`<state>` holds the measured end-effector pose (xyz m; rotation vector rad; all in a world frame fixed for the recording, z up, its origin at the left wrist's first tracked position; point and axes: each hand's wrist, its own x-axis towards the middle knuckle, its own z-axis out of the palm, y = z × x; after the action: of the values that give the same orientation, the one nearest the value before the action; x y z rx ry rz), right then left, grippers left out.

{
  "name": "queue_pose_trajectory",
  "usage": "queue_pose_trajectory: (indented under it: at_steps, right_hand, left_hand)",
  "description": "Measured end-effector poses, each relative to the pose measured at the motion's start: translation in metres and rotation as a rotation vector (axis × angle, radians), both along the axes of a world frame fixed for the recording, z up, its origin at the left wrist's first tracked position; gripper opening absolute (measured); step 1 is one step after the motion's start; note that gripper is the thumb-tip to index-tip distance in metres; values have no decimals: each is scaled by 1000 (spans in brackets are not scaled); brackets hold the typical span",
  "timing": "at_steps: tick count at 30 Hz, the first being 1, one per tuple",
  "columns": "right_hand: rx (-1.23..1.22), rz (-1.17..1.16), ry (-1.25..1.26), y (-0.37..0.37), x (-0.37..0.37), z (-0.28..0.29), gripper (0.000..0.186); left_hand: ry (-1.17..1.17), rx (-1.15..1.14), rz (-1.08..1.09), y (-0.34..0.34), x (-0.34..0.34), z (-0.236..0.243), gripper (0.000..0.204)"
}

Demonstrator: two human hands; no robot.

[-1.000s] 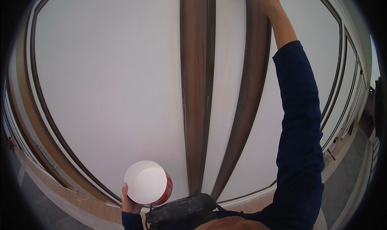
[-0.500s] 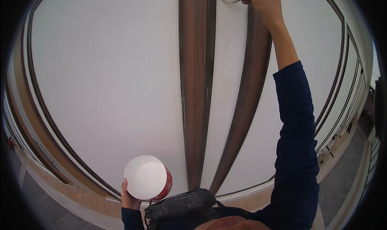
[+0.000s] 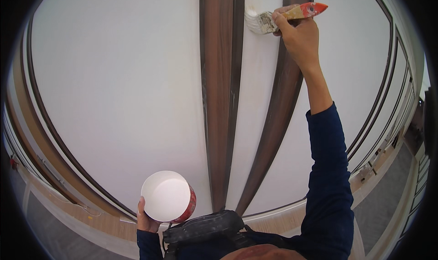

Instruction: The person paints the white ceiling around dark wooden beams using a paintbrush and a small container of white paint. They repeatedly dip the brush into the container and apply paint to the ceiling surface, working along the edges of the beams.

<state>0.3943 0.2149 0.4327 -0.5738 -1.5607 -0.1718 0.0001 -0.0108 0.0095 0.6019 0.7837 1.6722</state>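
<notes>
Flat brush, red-tipped handle: grasped by the right hand. Bristles white-coated, at the upper part of the white strip, hard by its left edge; contact pressure cannot be told. Risk: smear on the left brown trim, should the bristles stray over that edge.

Right brown trim, bordering the strip's right edge: partly behind the right hand. Risk: marks, if loaded fingers or ferrule rub it.

Round tub, red outside, white inside: gripped at its left side by the left hand, just beside the black bag. Fill level unclear. Risk: spill onto the bag, caused by a tilt or slipping hold.
</notes>
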Motion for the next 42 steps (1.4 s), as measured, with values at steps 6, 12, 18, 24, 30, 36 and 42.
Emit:
queue_pose_trajectory:
  at_steps: [6,12,18,24,30,36,42]
  right_hand:
    - [-31,34,47,-2,-7,-53,17]
    - [-148,186,12,-1,-5,-104,11]
    - [-426,574,-228,-97,-62,-153,18]
    - [-712,539,-684,-92,-127,-222,18]
    - [-660,618,-680,-77,-157,-286,17]
    - [-638,717,-773,-93,-149,-282,12]
    - [-878,728,-136,-78,-118,-241,18]
  left_hand:
    - [5,7,-40,7,-15,1,73]
    - [-12,16,56,-6,-14,-12,70]
    - [115,-110,-31,22,-3,11,76]
    - [345,-269,95,26,45,54,113]
    - [273,-240,73,44,55,46,108]
    - [326,-281,70,43,47,35,108]
    - [367,-262,113,45,48,38,114]
